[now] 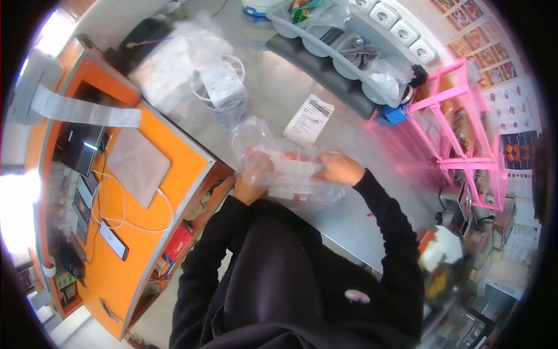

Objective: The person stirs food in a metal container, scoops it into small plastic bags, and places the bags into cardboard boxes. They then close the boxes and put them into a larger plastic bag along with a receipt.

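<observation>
A clear plastic bag lies on the metal counter in front of my body, with red-and-white packages showing through it. At the bag's left side, my left hand is closed with its fingers curled on the plastic. My right hand grips the bag from the right, fingertips pressed at the upper package. Exactly what is under the fingertips is partly hidden by the glossy film. Just beyond the bag, a printed paper slip rests on the counter.
A pile of plastic bags with a receipt stands at the back left. Grey bins line the back, and a pink rack stands right. An orange desk on the left carries a phone and cables.
</observation>
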Demonstrator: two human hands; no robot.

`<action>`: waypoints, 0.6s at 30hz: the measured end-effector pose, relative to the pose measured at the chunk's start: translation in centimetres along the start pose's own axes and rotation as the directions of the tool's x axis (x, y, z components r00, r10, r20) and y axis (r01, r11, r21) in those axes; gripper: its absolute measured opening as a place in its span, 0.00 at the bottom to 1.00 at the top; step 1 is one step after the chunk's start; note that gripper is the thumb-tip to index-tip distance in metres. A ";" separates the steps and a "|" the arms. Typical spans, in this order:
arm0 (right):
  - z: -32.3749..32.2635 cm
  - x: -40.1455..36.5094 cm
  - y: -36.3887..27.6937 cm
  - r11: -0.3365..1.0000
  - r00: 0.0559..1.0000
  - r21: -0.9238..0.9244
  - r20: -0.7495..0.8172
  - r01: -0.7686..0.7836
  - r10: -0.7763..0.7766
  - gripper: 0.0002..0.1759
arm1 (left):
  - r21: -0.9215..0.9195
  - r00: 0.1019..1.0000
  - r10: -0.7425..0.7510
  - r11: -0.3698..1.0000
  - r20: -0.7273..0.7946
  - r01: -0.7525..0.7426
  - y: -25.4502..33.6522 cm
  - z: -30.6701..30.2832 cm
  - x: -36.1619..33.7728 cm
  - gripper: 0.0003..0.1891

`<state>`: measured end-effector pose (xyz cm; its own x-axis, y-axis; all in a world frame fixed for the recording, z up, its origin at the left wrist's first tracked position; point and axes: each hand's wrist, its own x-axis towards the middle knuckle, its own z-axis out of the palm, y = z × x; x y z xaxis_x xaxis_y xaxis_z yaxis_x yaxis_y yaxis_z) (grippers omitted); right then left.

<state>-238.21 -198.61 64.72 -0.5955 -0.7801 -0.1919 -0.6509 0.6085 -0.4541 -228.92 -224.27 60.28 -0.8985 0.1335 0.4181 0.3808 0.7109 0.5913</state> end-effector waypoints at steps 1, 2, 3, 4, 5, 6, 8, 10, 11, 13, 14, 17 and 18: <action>0.0 -0.5 -0.5 0.995 0.996 -0.087 -0.080 -0.049 0.042 0.26 | -0.016 0.995 0.081 0.997 -0.056 -0.082 -0.2 0.1 0.1 0.11; 0.0 -1.0 -1.6 0.980 0.984 -0.170 -0.163 -0.103 0.075 0.26 | -0.026 0.981 0.159 0.986 -0.114 -0.163 -0.5 0.1 0.0 0.10; -0.3 -1.5 -2.5 0.956 0.964 -0.245 -0.248 -0.162 0.099 0.26 | -0.035 0.982 0.165 0.985 -0.097 -0.169 -0.6 0.0 0.0 0.10; -1.2 -2.1 -3.3 0.957 0.963 -0.202 -0.212 -0.210 0.167 0.26 | -0.045 0.983 0.168 0.984 -0.079 -0.172 -0.7 -0.2 0.0 0.09; -2.3 -2.6 -4.3 0.952 0.957 -0.160 -0.173 -0.260 0.232 0.26 | -0.055 0.983 0.171 0.983 -0.061 -0.174 -0.7 -0.3 0.0 0.08; -2.8 -2.8 -4.8 0.943 0.946 -0.120 -0.130 -0.311 0.296 0.25 | -0.050 0.987 0.150 0.987 -0.056 -0.153 -0.7 -0.3 0.0 0.07; -2.4 -2.7 -4.7 0.954 0.955 0.046 0.034 -0.296 0.295 0.24 | -0.045 0.993 0.110 0.993 -0.042 -0.112 -0.4 -0.3 0.2 0.06; -0.7 -2.5 -3.8 0.921 0.941 0.218 0.182 -0.323 0.287 0.23 | -0.144 0.996 0.050 0.988 -0.073 -0.060 0.4 -0.6 0.7 0.05; 1.0 -2.2 -3.1 0.885 0.927 0.306 0.249 -0.350 0.281 0.23 | -0.190 0.996 0.020 0.981 -0.085 -0.036 0.7 -0.8 0.9 0.05; 1.9 -1.8 -3.2 0.814 0.858 0.347 0.401 -0.466 0.321 0.24 | -0.221 0.999 0.000 0.975 -0.041 -0.009 -1.2 0.8 -0.6 0.08; 2.4 -2.1 -3.1 0.795 0.893 0.428 0.329 -0.430 0.305 0.28 | -0.234 1.000 -0.013 0.972 -0.019 0.009 -1.6 0.9 -0.8 0.09; 3.2 -3.5 -2.7 0.738 0.927 0.562 0.262 -0.374 0.270 0.39 | -0.835 0.889 -0.412 0.402 0.202 0.376 -1.0 1.6 -1.0 0.10; 2.8 -3.8 -2.7 0.734 0.907 0.545 0.339 -0.405 0.249 0.43 | -0.874 0.851 -0.453 0.259 0.267 0.412 -0.7 1.6 -0.9 0.11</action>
<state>-232.87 -197.65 64.27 -0.5423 -0.6055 -0.5824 0.0208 0.6833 -0.7298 -228.69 -223.83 58.37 -0.9951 -0.0240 -0.0958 -0.0806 -0.3641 0.9278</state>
